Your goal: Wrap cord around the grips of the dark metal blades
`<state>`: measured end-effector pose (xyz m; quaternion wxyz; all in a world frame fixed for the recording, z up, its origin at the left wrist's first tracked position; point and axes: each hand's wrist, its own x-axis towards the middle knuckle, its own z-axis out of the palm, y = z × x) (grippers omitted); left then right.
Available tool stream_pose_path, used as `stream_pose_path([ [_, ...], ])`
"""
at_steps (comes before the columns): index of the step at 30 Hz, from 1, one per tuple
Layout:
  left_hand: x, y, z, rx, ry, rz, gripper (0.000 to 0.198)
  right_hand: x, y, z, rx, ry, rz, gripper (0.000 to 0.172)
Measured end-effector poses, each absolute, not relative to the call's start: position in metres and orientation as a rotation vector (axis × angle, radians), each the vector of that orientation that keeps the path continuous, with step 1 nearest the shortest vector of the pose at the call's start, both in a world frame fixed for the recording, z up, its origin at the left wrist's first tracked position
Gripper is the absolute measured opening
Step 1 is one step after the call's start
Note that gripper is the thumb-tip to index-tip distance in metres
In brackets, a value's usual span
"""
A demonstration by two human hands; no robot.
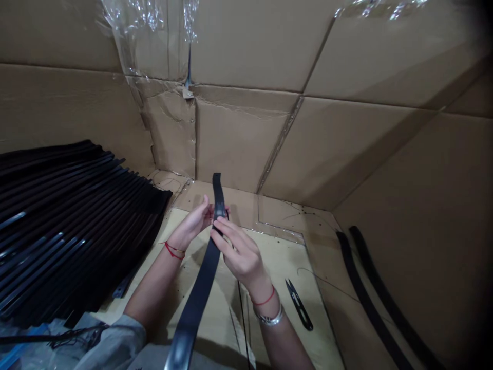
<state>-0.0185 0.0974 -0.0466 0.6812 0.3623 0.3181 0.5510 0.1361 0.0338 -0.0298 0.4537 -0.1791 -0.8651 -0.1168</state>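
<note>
Hands (243, 253) both holding black strap (200, 290) between them, short end ahead, longer part below.

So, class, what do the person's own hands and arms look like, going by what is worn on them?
Both hands are ungloved. Above the left hand is a red cord bracelet with a gold-coloured detail; a light grey sleeve ends near that elbow. Above the right hand are a thin red cord and a silver-coloured wristband.
</note>
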Motion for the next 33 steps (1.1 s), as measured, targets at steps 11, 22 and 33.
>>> stream_pose_path([
  [11, -0.017, 0.083, -0.029, 0.619, 0.662, 1.523, 0.019, 0.130, 0.041, -0.030, -0.902, -1.788, 0.855, 0.038],
  [22, -0.032, 0.081, -0.022, 0.635, 0.657, 1.382, 0.031, 0.168, 0.058, -0.014, -0.962, -1.301, 1.155, 0.034],
  [33, -0.021, 0.053, 0.000, 0.673, 0.442, 1.293, 0.014, 0.207, 0.029, 0.016, -0.962, -1.303, 0.962, 0.022],
])
